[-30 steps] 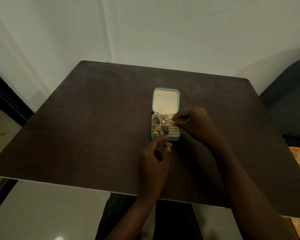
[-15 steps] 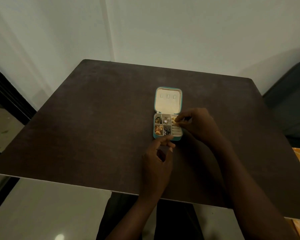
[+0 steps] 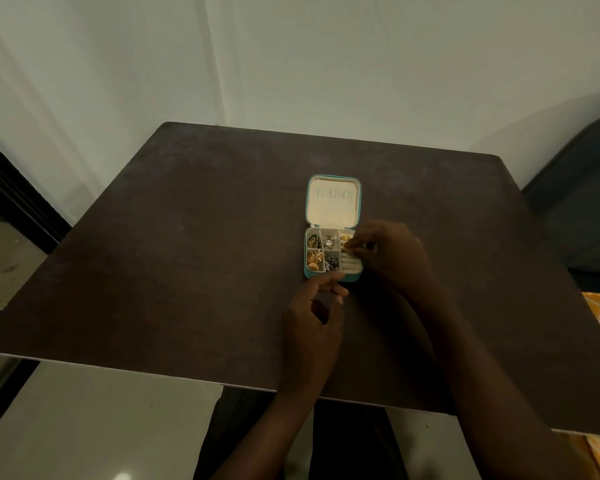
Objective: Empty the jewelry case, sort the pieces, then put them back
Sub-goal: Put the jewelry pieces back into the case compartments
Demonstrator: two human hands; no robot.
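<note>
Now | right hand (image 3: 392, 252) pinches gold piece (image 3: 347, 244) over case (image 3: 333, 252) | left hand (image 3: 314, 318) curled, steadying case's near edge

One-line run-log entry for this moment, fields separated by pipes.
jewelry case open, compartments filled | right hand pinching gold piece at ring rolls | left hand steadying case's near edge | table

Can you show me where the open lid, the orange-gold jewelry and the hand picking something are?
Open lid (image 3: 333, 202), head view: its cream lining.
Orange-gold jewelry (image 3: 314, 260), head view: middle of the pile.
Right hand (image 3: 390, 252), head view: its back.
</note>
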